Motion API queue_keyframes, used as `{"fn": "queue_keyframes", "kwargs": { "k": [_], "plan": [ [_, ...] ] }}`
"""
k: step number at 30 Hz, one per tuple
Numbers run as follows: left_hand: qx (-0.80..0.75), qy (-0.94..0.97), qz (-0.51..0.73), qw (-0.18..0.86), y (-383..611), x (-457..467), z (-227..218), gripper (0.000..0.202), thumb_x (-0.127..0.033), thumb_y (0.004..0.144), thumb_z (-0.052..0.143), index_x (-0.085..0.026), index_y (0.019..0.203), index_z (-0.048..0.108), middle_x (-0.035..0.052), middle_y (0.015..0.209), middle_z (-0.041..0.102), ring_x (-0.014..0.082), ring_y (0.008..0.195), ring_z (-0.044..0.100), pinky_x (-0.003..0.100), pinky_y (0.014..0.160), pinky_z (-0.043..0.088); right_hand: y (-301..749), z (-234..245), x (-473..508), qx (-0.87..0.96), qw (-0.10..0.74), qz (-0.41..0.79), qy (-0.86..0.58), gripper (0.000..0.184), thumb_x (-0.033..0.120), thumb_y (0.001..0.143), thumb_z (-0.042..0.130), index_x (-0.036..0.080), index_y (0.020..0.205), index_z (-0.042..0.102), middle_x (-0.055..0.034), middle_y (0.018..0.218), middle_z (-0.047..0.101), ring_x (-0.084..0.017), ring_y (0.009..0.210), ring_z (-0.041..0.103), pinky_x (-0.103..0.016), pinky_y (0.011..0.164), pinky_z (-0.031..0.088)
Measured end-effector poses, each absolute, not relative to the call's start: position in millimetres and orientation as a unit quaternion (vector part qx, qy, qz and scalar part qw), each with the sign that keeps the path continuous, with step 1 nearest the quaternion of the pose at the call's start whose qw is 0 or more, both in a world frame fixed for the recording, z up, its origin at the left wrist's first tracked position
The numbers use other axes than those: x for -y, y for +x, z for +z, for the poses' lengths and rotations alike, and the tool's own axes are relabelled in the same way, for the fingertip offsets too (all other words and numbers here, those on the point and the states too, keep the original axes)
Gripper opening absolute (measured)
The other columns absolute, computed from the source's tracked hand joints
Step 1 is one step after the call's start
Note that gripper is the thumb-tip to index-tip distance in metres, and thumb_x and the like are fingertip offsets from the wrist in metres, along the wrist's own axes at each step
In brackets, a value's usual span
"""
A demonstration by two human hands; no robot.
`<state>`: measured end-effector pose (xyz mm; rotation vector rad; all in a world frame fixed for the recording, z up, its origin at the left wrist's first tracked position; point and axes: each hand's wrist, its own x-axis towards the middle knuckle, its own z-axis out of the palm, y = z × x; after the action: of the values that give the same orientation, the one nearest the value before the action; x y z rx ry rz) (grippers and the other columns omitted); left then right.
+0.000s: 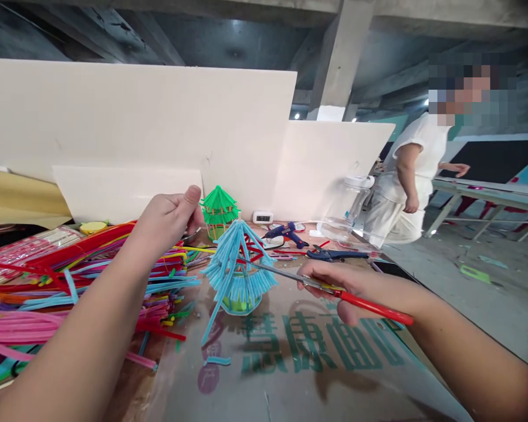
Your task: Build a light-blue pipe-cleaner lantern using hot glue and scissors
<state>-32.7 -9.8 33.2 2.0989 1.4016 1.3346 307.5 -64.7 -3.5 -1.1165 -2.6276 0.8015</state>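
My left hand (pixel 176 214) is raised left of the models, fingers curled and thumb up; whatever they may hold is hidden. In my right hand (pixel 330 281) is a long-nosed, red-handled tool (pixel 361 305) that looks like long-nose pliers. Its thin metal tip reaches among the red pieces under the roof of a small light-blue pavilion model (pixel 250 287) made of fuzzy pipe-cleaner stems. Several blue stems hang loose at the model's left side. A green pavilion model (pixel 220 205) with a pointed roof stands behind it.
Bundles of coloured pipe cleaners (pixel 88 287) cover the left side. Behind lie a blue glue gun (pixel 288 234), a small digital clock (pixel 263 217), blue-handled cutters (pixel 337 255) and a clear jug (pixel 349 202). One blue scrap (pixel 217 361) rests in front. A person (pixel 416 158) stands at right.
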Motion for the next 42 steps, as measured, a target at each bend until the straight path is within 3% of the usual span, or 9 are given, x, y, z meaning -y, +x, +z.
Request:
{"fn": "queue_keyframes", "kwargs": {
  "k": [3,6,8,12,14,18,25,34,42],
  "plan": [
    [-0.503,0.720,0.470,0.087,-31.2,5.1,27.4,0.055,-0.056,0.095,0.030,-0.020,0.059,0.051,-0.0013,0.051,0.044,0.0132,0.048,0.043,0.027,0.048,0.033,302.6,-1.0,64.8,0.871,0.069,0.302,-0.382,0.038,0.031,0.076,0.067,0.021,0.109,0.050,-0.0017,0.097,0.055,-0.015,0.080,0.050,-0.025,0.068,0.041],
    [-0.453,0.747,0.479,0.082,-29.4,-1.3,21.1,0.028,-0.041,0.094,0.040,-0.020,0.096,0.059,-0.0019,0.067,0.050,0.0135,0.059,0.047,0.025,0.053,0.037,298.1,0.2,65.7,0.891,0.071,0.278,-0.353,0.029,0.028,0.077,0.066,0.018,0.102,0.053,-0.0020,0.092,0.056,-0.015,0.080,0.050,-0.025,0.071,0.039],
    [-0.404,0.781,0.464,0.108,-27.5,-3.1,19.1,0.030,-0.036,0.092,0.045,-0.022,0.116,0.055,-0.0012,0.077,0.052,0.0136,0.065,0.050,0.025,0.058,0.040,296.0,0.1,66.1,0.894,0.058,0.272,-0.350,0.025,0.022,0.078,0.063,0.017,0.101,0.053,-0.0018,0.088,0.059,-0.016,0.081,0.052,-0.025,0.073,0.039],
    [-0.398,0.816,0.391,0.153,-24.0,2.2,21.9,0.032,-0.042,0.087,0.056,-0.023,0.111,0.064,0.0018,0.087,0.061,0.0165,0.077,0.057,0.029,0.067,0.046,296.9,-4.1,63.6,0.882,0.026,0.286,-0.374,0.025,0.015,0.079,0.055,0.017,0.104,0.052,-0.0008,0.085,0.065,-0.016,0.080,0.054,-0.026,0.074,0.037],
    [-0.409,0.819,0.368,0.163,-22.8,6.1,23.6,0.036,-0.049,0.085,0.058,-0.025,0.110,0.067,0.0037,0.104,0.066,0.0201,0.092,0.061,0.033,0.078,0.049,298.9,-7.4,61.3,0.870,0.026,0.295,-0.395,0.024,0.015,0.081,0.052,0.018,0.105,0.052,-0.0008,0.086,0.068,-0.017,0.082,0.055,-0.027,0.074,0.037],
    [-0.390,0.838,0.341,0.171,-18.8,8.4,20.3,0.048,-0.053,0.087,0.056,-0.028,0.128,0.059,0.0039,0.134,0.058,0.0242,0.119,0.055,0.038,0.096,0.047,299.8,-10.8,59.0,0.858,0.023,0.308,-0.410,0.023,0.022,0.088,0.048,0.019,0.111,0.051,-0.0001,0.083,0.071,-0.019,0.088,0.056,-0.029,0.078,0.037],
    [-0.359,0.845,0.341,0.201,-10.6,-2.5,6.6,0.042,-0.046,0.087,0.059,-0.024,0.122,0.060,0.0060,0.130,0.062,0.0244,0.118,0.058,0.042,0.101,0.045,289.4,-11.8,61.5,0.869,0.054,0.265,-0.414,0.026,0.037,0.088,0.058,0.020,0.106,0.057,-0.0020,0.094,0.070,-0.020,0.088,0.061,-0.030,0.079,0.042],
    [-0.351,0.833,0.362,0.227,-6.6,-3.9,5.4,0.036,-0.041,0.086,0.061,-0.022,0.116,0.059,0.0072,0.122,0.065,0.0233,0.110,0.062,0.042,0.098,0.048,294.7,-31.6,47.6,0.883,0.094,0.282,-0.363,0.031,0.042,0.085,0.062,0.019,0.106,0.056,-0.0041,0.100,0.062,-0.017,0.084,0.056,-0.028,0.073,0.044],
    [-0.352,0.835,0.362,0.220,-5.7,-2.3,6.3,0.035,-0.040,0.085,0.061,-0.021,0.114,0.060,0.0072,0.119,0.066,0.0225,0.107,0.063,0.040,0.095,0.049,285.5,-33.7,47.6,0.873,0.090,0.309,-0.366,0.020,0.021,0.086,0.054,0.020,0.105,0.057,-0.0008,0.087,0.063,-0.015,0.079,0.057,-0.024,0.069,0.042]
  ]
}}
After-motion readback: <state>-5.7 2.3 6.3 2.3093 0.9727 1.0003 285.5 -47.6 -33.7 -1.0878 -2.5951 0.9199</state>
